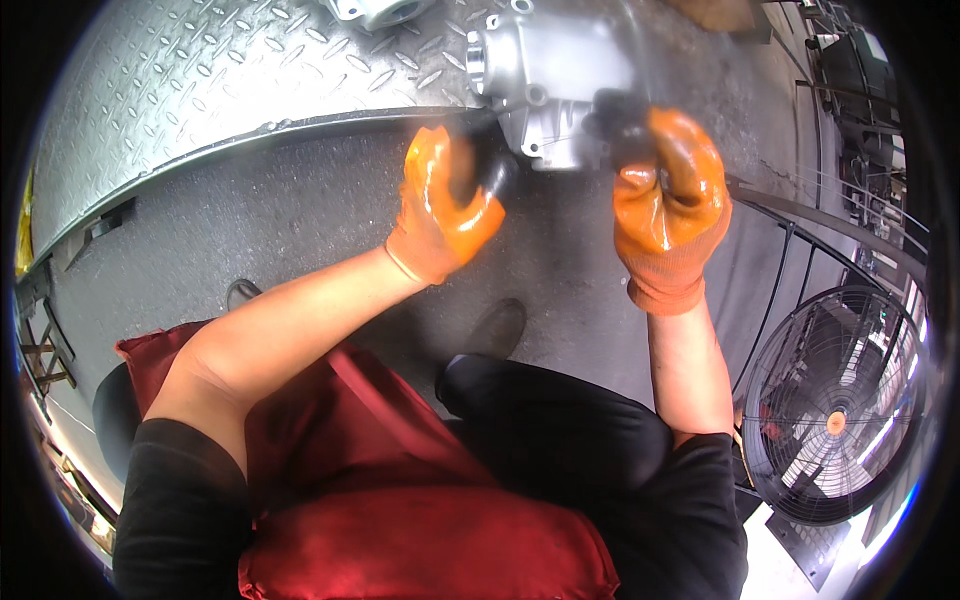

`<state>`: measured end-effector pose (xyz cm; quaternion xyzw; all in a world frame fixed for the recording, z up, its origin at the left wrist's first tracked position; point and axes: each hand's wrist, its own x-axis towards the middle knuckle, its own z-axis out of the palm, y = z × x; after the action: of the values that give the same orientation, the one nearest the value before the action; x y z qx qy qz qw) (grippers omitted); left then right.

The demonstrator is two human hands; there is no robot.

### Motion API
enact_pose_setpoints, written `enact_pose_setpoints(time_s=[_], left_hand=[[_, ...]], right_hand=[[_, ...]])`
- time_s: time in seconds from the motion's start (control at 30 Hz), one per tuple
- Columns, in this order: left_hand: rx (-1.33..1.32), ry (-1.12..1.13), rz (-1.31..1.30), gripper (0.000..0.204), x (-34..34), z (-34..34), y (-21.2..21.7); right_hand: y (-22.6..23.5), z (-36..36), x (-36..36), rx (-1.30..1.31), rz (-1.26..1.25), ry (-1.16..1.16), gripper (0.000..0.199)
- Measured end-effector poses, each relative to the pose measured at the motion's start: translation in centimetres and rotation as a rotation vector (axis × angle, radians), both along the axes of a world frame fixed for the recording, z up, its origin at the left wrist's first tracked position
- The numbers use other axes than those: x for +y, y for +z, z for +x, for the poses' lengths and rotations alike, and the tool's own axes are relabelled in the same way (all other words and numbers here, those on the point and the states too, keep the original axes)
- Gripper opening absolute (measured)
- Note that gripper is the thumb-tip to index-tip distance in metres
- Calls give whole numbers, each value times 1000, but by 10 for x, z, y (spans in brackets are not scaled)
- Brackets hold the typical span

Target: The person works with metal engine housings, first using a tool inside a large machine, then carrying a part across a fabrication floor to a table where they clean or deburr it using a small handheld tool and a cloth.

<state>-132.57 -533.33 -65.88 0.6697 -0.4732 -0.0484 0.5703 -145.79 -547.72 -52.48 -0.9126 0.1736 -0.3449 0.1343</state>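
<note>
Head view: a grey cast-metal housing point(555, 85) is gripped by both closed, orange-gloved hands, left point(445, 200) and right point(670, 185), and could be dropped onto the floor below if slick gloves slip.

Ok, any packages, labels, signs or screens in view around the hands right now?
None that I can make out: only the left hand and right hand in orange gloves on a grey metal casting, a tread-plate bench and a black floor fan.

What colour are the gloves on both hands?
Orange, glossy-coated, on the left hand and the right hand; head view.
</note>
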Motion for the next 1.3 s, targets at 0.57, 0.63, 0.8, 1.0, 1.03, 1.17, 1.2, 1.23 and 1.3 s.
enact_pose_setpoints(time_s=[0.57,0.63,0.8,1.0,1.03,1.17,1.2,1.23,1.3], left_hand=[[892,-249,172,34,-7,-13,43],[909,-261,212,33,-8,-12,46],[849,-250,171,31,-8,-14,45],[831,-218,182,29,-9,-15,44],[845,-208,185,29,-9,-16,44],[857,-194,140,30,-12,-20,34],[868,-199,119,30,-13,-20,35],[879,-204,98,30,-13,-20,36],[926,-216,68,29,-13,-21,37]], right_hand=[[11,3,12,-67,187,-13,21],[12,4,16,-59,241,-41,22],[10,1,12,-43,61,-20,26],[2,1,12,-78,128,-58,23],[2,1,13,-74,124,-71,22],[0,2,13,-85,128,-89,22],[-7,-4,9,-111,90,-85,22],[-8,-5,8,-115,60,-81,22],[-5,-5,12,-93,10,-77,22]])
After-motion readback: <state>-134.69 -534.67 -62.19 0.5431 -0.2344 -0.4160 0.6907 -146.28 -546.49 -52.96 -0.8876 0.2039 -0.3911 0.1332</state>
